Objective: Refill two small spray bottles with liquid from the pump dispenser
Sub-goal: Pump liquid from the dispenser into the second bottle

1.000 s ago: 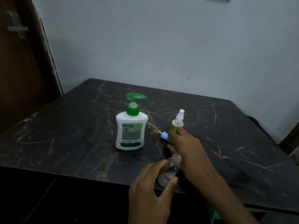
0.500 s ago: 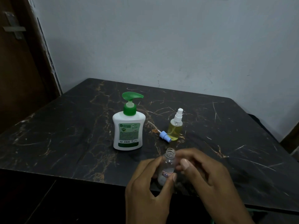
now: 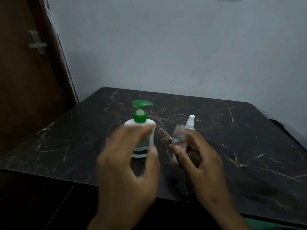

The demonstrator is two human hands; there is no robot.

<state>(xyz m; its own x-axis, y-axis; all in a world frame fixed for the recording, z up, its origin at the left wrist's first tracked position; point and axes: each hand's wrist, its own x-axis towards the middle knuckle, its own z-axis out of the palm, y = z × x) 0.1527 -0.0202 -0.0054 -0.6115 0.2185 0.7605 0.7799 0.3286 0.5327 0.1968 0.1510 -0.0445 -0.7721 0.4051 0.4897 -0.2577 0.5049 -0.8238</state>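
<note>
Head cam, near to far. Both wrists are getting cut off by the bottom edge, so I'm seeing nothing past them. L hand (image 3: 126,165) is smearing w/ motion blur in front of the pump dispenser (image 3: 141,130), hiding most of its label and lower body; I can't tell whether the fingertips are touching it. Fingers are spread and loosely bent, thumb apart from them, holding nothing that I can make out.

R hand (image 3: 197,161) is gripping the open bottle (image 3: 179,136), thumb on its near side and fingers curling round behind. Its lower half is hiding behind thumb and palm, and the clear plastic is hard to read against the dark table (image 3: 249,146). Neck is bare, no sprayer on it.

Vs half a sec ago: the L hand was pinching that bottle low at the near table edge, and it's now letting go and swinging over twd the dispenser, while the R hand is taking the bottle and lifting it up beside the dispenser.

Farther back, the capped spray bottle (image 3: 191,122) is standing upright just behind the open one, only its white sprayer top showing. Dispenser is standing mid-table, green pump head pointing right. Behind, the wall (image 3: 182,47), and a door (image 3: 25,80) at left.
</note>
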